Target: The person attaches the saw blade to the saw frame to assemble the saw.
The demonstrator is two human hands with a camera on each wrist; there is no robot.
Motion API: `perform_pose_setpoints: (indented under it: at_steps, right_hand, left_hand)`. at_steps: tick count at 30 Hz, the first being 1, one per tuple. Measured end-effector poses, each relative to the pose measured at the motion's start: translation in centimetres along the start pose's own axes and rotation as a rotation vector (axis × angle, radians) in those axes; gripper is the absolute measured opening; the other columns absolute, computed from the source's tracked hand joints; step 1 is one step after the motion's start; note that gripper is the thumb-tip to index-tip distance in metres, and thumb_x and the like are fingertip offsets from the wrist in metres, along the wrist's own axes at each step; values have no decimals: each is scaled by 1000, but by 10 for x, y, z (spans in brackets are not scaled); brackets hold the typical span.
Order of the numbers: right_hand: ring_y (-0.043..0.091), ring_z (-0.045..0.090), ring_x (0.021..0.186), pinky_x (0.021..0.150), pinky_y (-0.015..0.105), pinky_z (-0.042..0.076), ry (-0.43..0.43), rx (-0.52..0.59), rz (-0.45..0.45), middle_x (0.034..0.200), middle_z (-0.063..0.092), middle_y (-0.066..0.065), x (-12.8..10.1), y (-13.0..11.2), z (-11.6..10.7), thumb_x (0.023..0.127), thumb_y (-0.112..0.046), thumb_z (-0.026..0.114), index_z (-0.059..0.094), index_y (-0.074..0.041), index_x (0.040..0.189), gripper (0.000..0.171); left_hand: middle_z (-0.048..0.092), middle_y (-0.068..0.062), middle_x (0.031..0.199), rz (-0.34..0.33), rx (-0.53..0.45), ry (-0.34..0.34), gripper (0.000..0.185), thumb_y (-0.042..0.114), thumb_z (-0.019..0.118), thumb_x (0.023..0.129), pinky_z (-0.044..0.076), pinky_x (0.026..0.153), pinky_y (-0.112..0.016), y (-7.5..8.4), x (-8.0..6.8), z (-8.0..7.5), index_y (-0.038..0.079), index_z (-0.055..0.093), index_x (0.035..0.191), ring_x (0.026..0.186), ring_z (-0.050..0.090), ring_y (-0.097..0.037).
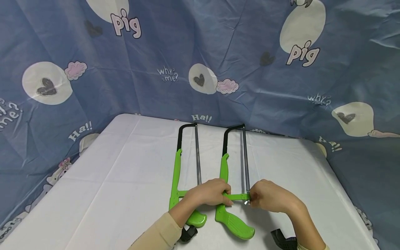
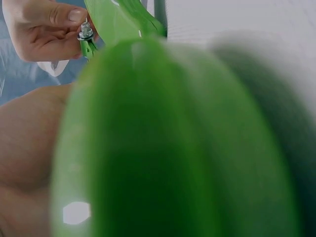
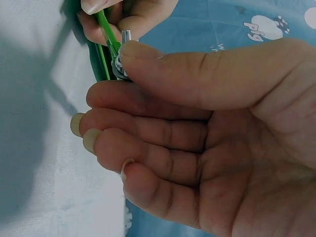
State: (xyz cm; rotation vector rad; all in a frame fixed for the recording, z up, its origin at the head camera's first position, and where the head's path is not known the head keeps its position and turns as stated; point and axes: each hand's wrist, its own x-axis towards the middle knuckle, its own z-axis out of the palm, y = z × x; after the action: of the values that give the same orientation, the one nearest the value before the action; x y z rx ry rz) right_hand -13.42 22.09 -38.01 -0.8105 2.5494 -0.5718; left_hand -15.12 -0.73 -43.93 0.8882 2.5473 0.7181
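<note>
Two hacksaws with green handles and black front frames lie side by side on the white table. My left hand [image 1: 212,192] grips the right-hand hacksaw [image 1: 235,225] at its green frame, just above the handle. At the near end of that saw's blade [image 1: 246,159], my right hand [image 1: 272,196] pinches the small metal wing nut [image 3: 123,57] between thumb and index finger; its other fingers curl loosely. A threaded bolt end [image 2: 86,30] shows beside the right fingertips in the left wrist view. The other hacksaw [image 1: 176,170] lies partly hidden under my left forearm.
The white table [image 1: 125,180] reaches back to a blue printed cloth [image 1: 156,93] hung behind and around it. A black wrist strap [image 1: 188,233] shows by the left sleeve, and another black strap [image 1: 282,239] by the right wrist.
</note>
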Motion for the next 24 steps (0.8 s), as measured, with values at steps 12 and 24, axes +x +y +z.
perform_pose_setpoints:
  at_steps: [12, 24]
  right_hand:
    - [0, 35, 52, 50, 19, 29, 2, -23, 1, 55, 42, -16, 1, 0, 0, 79, -10, 74, 65, -13, 63, 19]
    - [3, 34, 51, 48, 21, 28, 5, -14, 44, 55, 42, -15, 1, -3, 2, 78, -17, 78, 59, -19, 59, 27]
  left_hand:
    - [49, 9, 80, -6, 5, 4, 25, 37, 73, 90, 36, 63, -19, 0, 0, 0, 22, 59, 76, 71, 42, -5]
    - [49, 9, 80, -1, 5, 5, 25, 37, 73, 90, 36, 63, -19, -1, 1, 1, 22, 58, 76, 71, 42, -5]
